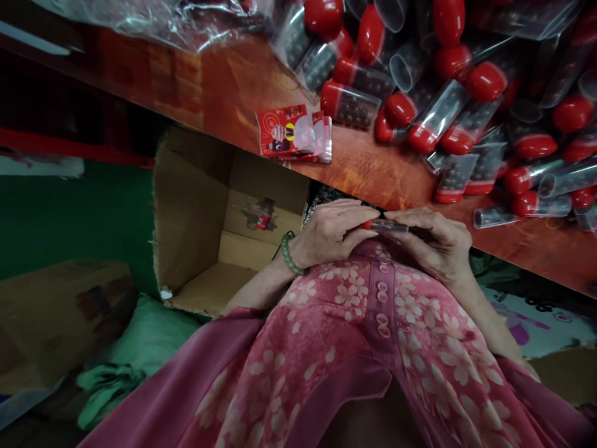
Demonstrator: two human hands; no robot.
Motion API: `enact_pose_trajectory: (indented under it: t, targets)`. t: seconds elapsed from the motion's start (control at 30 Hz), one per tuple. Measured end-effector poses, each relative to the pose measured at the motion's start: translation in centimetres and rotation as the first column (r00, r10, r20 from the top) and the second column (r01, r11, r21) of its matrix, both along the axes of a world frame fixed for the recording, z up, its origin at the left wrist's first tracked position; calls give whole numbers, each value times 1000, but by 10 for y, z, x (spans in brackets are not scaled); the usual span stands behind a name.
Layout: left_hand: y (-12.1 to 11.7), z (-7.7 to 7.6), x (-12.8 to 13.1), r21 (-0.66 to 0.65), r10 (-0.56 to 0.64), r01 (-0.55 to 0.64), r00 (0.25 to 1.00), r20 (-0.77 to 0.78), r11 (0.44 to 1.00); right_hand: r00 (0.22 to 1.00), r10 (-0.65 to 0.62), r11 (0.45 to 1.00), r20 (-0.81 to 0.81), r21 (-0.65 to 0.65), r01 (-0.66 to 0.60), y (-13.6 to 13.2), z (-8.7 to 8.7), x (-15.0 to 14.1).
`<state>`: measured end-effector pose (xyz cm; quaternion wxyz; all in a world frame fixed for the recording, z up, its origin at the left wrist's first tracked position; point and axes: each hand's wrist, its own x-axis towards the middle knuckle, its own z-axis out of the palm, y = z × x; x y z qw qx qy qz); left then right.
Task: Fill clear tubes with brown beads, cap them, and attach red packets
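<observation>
My left hand (332, 229), with a green bead bracelet (290, 254) at its wrist, pinches the red end of a small clear plastic tube (390, 226). The tube lies level in front of my body, just below the table edge, with dark contents showing through its wall. At its other end, my right hand (436, 241) has its thumb and fingers closed around the clear part. Something dark shows between those fingers, too shadowed to make out. Beyond my hands lies a small stack of red printed cards (291, 134) on the reddish table (224, 93).
A pile of red-capped clear tubes with dark beads (357, 106) covers the table's right side. Clear plastic film (196, 25) lies at the far left. Under the edge stands an open cardboard box (186, 211) with a small red piece (263, 221) inside. A green cloth bundle (144, 336) sits below.
</observation>
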<state>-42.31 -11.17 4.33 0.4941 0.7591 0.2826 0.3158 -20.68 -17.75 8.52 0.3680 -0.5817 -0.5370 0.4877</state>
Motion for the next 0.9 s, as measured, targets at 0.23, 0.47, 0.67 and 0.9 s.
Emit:
enact_pose_trajectory:
  t: [0.23, 0.47, 0.67, 0.9]
  targets:
    - [-18, 13, -29, -844, 274, -17, 949, 155, 537, 903, -301, 946, -307, -215, 242, 1, 0, -14]
    - [-13, 21, -3, -938, 447, 3, 878, 168, 346, 769, -447, 863, -457, -447, 236, 20, -3, -33]
    - [6, 25, 24, -941, 500, -25, 852, 156, 337, 728, -386, 864, -567, -499, 70, 27, -9, -41]
    - [11, 25, 36, -943, 505, -81, 857, 99, 322, 813, -247, 876, -527, -480, -45, 23, -15, -49]
